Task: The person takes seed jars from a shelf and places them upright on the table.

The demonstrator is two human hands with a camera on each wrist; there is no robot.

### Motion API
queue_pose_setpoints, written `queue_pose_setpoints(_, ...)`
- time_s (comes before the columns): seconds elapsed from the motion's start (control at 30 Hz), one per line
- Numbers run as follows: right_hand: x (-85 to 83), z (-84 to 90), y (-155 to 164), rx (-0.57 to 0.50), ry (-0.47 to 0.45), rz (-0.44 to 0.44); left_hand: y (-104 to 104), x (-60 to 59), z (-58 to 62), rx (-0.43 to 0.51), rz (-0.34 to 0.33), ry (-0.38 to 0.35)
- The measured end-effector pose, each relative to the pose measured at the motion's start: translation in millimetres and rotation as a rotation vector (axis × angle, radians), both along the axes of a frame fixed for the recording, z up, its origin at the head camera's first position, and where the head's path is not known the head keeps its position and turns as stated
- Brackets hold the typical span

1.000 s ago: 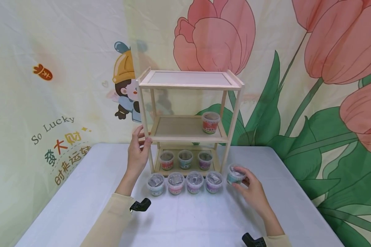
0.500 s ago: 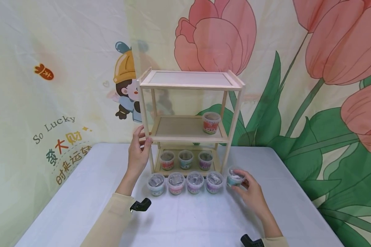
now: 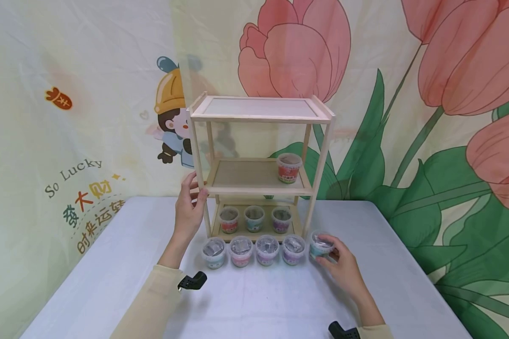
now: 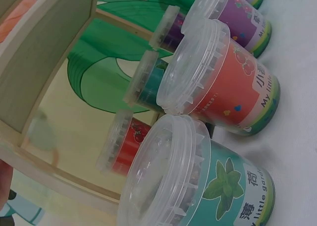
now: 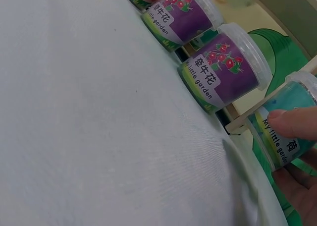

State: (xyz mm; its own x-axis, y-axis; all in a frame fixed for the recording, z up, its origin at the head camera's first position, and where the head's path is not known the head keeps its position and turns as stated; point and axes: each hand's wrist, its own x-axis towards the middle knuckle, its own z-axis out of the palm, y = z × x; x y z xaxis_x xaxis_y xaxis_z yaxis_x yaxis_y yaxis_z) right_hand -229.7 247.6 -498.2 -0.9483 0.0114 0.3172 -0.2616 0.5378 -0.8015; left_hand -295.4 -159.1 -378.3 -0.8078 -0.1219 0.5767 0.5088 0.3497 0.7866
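Observation:
My left hand (image 3: 186, 214) grips the left post of a pale wooden three-tier shelf rack (image 3: 258, 191) at middle-shelf height, thumb in front. To the right of the rack, my right hand (image 3: 341, 266) holds a teal plastic cup (image 3: 318, 248) with a clear lid, thumb on its label (image 5: 277, 141) and fingers on the other side. A row of lidded cups stands before the rack: a teal cup (image 3: 214, 254), a red cup (image 3: 241, 252) and two purple cups, one (image 3: 293, 250) nearest my right hand. Whether the held cup touches the table cannot be told.
On the bottom shelf stand a red cup (image 3: 229, 223), a teal cup (image 3: 254, 221) and a purple cup (image 3: 282, 222). Another red cup (image 3: 289, 170) is at the right of the middle shelf. A flower-printed cloth (image 3: 365, 155) hangs behind the white-covered table (image 3: 254, 301).
My right hand has shifted slightly left with the teal cup, closer to the rack's right front post. My left hand keeps its hold on the rack, and the other cups stay put.

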Motion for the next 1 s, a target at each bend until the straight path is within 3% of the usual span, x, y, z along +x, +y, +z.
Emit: queue_pose_setpoints(1.0, -5.8, -17.1, -2, -0.008, -0.096, -0.021, 0, -2.2, -1.3, 0.008, -0.001, -0.028)
